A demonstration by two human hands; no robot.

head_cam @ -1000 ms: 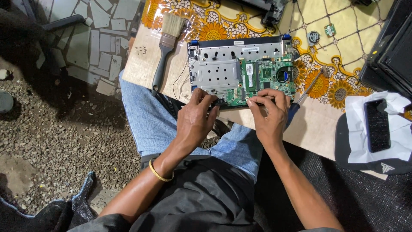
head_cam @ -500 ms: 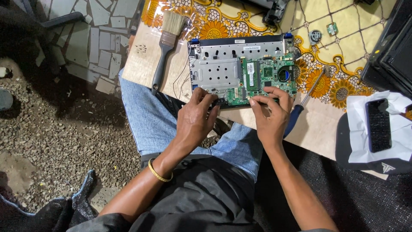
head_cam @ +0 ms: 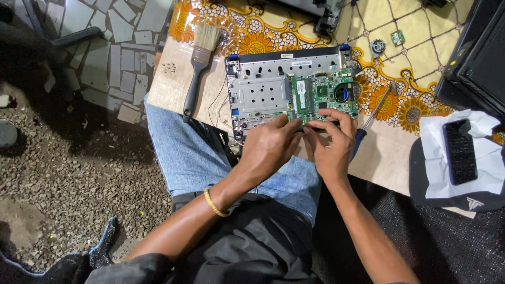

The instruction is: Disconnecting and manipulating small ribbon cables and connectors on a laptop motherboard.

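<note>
while the opened laptop [head_cam: 286, 89] is laid flat on the bench [head_cam: 173, 84] above the knees, its green circuit board [head_cam: 323, 97] is pinched at the near edge by both hands: left hand [head_cam: 271, 147] and right hand [head_cam: 331, 144], fingertips closed on it. a paintbrush [head_cam: 197, 63] is seen left, a screwdriver [head_cam: 371, 118] right.

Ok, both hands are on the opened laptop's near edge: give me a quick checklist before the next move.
1. Left hand on the opened laptop near edge: ok.
2. Right hand fingertips at the green circuit board edge: ok.
3. What the fingertips pinch: cannot tell.
4. Screwdriver beside the right hand, free: ok.
5. Brush lies apart from the laptop: ok.
6. Phone on white paper, away from the work: ok.
</note>
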